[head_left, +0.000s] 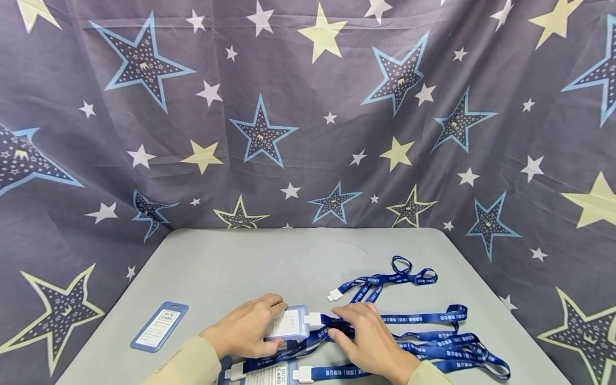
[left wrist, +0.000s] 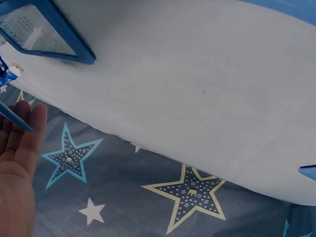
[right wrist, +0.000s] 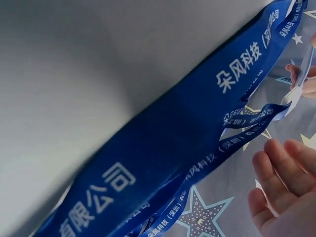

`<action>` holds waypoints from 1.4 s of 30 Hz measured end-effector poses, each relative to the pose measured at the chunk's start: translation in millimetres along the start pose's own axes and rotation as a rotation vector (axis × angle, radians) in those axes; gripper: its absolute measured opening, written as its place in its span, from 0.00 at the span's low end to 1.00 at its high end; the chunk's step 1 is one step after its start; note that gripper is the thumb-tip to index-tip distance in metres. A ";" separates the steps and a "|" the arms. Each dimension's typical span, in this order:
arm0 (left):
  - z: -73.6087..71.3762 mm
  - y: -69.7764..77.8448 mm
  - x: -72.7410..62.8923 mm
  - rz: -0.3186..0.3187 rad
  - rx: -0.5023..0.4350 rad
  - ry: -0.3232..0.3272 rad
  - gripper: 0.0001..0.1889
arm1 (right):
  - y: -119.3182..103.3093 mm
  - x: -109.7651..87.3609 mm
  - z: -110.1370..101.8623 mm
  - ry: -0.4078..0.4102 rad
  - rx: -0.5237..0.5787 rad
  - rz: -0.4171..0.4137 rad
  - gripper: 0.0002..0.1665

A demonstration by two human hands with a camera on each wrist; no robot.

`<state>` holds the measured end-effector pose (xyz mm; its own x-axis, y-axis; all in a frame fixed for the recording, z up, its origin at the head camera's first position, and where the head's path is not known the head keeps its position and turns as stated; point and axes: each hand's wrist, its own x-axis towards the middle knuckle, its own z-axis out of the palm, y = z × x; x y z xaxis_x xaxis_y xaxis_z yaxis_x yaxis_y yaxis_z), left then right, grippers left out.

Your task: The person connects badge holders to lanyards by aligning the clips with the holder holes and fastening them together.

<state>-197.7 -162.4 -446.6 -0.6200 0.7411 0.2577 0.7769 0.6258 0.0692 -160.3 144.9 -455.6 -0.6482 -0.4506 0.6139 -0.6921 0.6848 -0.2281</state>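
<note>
Head view: left hand (head_left: 247,326) grasps the badge (head_left: 287,323) between fingers and thumb, near the middle of the surface's (head_left: 250,267) front edge. Clip (head_left: 314,319) faces the right hand (head_left: 368,339), presumably so that badge and lanyard (head_left: 329,321) can be laid out together. Right fingers look loose, gripping nothing in the right wrist view. Lone badge (head_left: 160,326) lies towards the left edge; lone lanyard (head_left: 385,279) farther back, towards the right edge, perhaps set apart as unjoined. Lower badges (head_left: 286,374) partly covered, cut off by the frame. Ribbon under the right hand hidden; small print illegible.
</note>
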 end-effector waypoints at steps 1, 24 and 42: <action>-0.3 -0.9 -0.6 -0.010 -0.002 0.000 0.37 | 0.2 0.0 0.1 0.005 -0.002 -0.003 0.21; -5.1 -23.6 -14.2 -0.088 0.010 0.032 0.36 | 2.3 -2.3 -1.6 0.041 0.006 -0.009 0.21; -2.1 -39.8 -27.8 -0.153 0.003 0.010 0.35 | 0.2 -5.0 -3.0 0.021 0.005 0.004 0.22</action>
<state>-211.2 -208.4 -454.5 -0.7302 0.6344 0.2537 0.6729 0.7322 0.1057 -156.2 149.0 -456.4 -0.6443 -0.4357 0.6285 -0.6910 0.6838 -0.2343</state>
